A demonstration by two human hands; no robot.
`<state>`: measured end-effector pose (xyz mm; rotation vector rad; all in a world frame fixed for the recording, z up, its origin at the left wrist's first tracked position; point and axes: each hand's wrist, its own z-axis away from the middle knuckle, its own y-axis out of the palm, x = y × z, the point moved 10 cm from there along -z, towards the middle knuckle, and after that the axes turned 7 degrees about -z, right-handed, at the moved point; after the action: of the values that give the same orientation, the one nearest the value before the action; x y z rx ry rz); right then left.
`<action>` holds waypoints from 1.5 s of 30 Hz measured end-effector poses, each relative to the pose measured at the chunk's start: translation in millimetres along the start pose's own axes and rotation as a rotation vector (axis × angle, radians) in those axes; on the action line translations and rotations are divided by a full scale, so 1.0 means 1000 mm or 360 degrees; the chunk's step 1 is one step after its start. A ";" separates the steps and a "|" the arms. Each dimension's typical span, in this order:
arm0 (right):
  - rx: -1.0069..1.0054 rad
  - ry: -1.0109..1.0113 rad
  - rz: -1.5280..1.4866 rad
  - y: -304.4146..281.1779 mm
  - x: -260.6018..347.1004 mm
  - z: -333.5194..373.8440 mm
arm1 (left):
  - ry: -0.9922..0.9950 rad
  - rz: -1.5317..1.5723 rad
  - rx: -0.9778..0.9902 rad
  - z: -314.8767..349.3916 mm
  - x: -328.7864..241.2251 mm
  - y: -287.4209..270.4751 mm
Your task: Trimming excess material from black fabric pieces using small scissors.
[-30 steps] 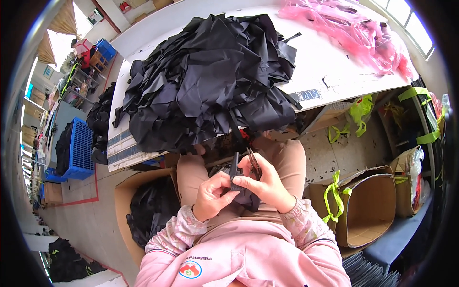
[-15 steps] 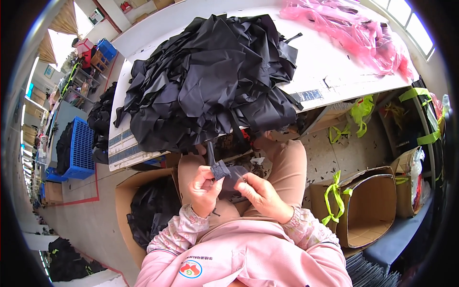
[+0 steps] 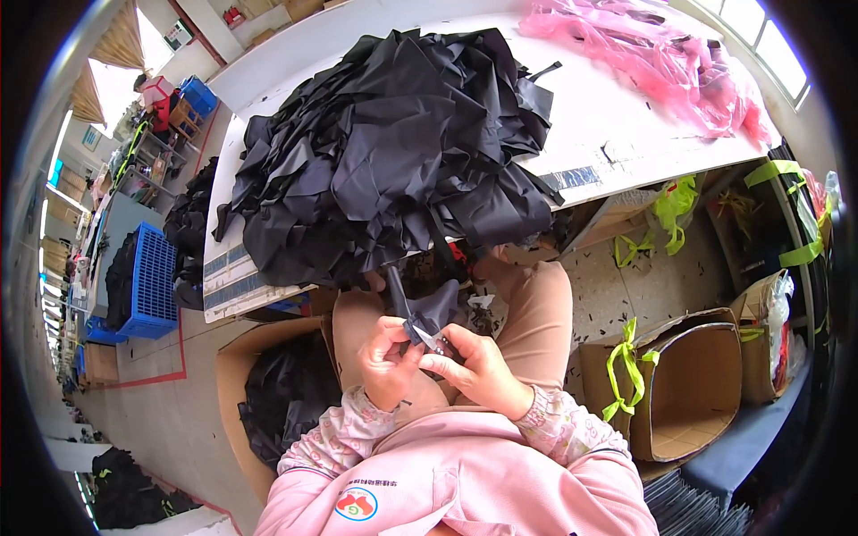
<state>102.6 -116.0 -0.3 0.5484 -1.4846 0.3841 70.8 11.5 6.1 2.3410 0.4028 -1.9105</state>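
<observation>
Above my lap, my left hand (image 3: 386, 364) is closed on a dark fabric piece (image 3: 433, 306), pinching its edge between thumb and fingers. Part of this cloth hangs toward the table, beyond my knuckles. My right hand (image 3: 483, 368) grips small snips (image 3: 430, 340), whose bright pointed blades lie against the fabric at my left fingertips. Its fingers hide most of the snips' handle. Ahead of both hands, a large heap of black fabric pieces (image 3: 384, 170) covers much of the white table (image 3: 594, 125) and droops over its near edge.
Left of my legs, a cardboard box (image 3: 234, 380) holds black fabric. Open cardboard boxes (image 3: 693, 393) with a yellow-green tie stand at right. A pink plastic bag (image 3: 643, 67) lies on the table's far right. Farther left is a blue crate (image 3: 152, 284). Dark scraps litter the floor.
My right hand has moved left and in, bringing the snips' blades onto the fabric beside my left fingertips. The cloth has shifted, its loose part now spread farther toward the table.
</observation>
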 end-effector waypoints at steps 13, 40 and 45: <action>-0.0068 -0.0057 0.0036 -0.005 -0.001 0.003 | 0.0044 -0.0153 0.0015 0.003 -0.002 -0.001; 0.0419 -0.0205 0.0822 -0.020 0.040 -0.001 | -0.0524 0.0574 0.0925 -0.003 0.018 0.027; 0.0434 -0.0244 0.0879 -0.016 0.035 0.001 | -0.0572 0.0569 0.1044 0.002 0.018 0.035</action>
<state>113.3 -133.0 33.0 0.3776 -1.7365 1.0049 81.2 -19.7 -15.3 2.0744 -0.7236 -2.4378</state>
